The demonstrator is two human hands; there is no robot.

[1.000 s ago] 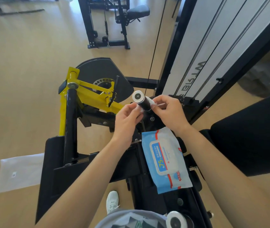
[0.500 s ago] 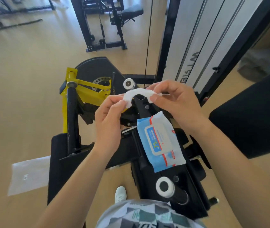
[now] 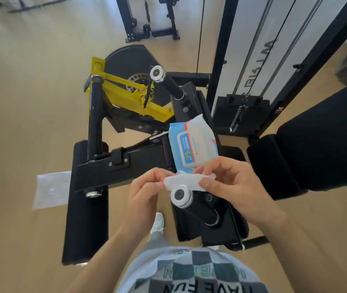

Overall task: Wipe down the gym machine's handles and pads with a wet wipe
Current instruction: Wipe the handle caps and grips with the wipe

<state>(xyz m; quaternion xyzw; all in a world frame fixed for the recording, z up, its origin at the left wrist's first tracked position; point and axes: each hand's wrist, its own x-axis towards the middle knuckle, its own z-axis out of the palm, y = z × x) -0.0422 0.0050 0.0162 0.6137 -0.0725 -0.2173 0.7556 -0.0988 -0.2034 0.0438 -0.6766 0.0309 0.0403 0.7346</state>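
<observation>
Progress (judged): the wet wipe [image 3: 186,181] was out of the wipe pack [image 3: 192,144] and held in the air, not wrapped round any part. No surface showed a wet sheen, so I could not tell which parts had been wiped. The step in hand looked like readying the wipe for the near handle [image 3: 182,196]. The far handle [image 3: 168,82] and the black pad [image 3: 316,149] at the machine's right side could have been done or left to do.

Hands: the left hand [image 3: 145,194] pinched the wipe's left end between thumb and curled fingers. The right hand [image 3: 231,185] pinched the right end the same way, with its other fingers loosely bent.

Position: the wipe hung between the two hands, just beyond the near handle's chrome end cap, over the near end of the machine frame [image 3: 126,163]. Contact with the cap could not be settled. The pack lay on the frame between the two handles, and its near edge was just behind the wipe.

Orientation: the wipe was bunched into a strip whose long axis ran left to right across the view, roughly level. The near handle pointed its capped end up at the camera, with the shaft running down and to the right. The far handle's cap pointed up and left, and its shaft sloped the same way.

A white sheet [image 3: 50,189] lay on the floor by the frame's left edge.
</observation>
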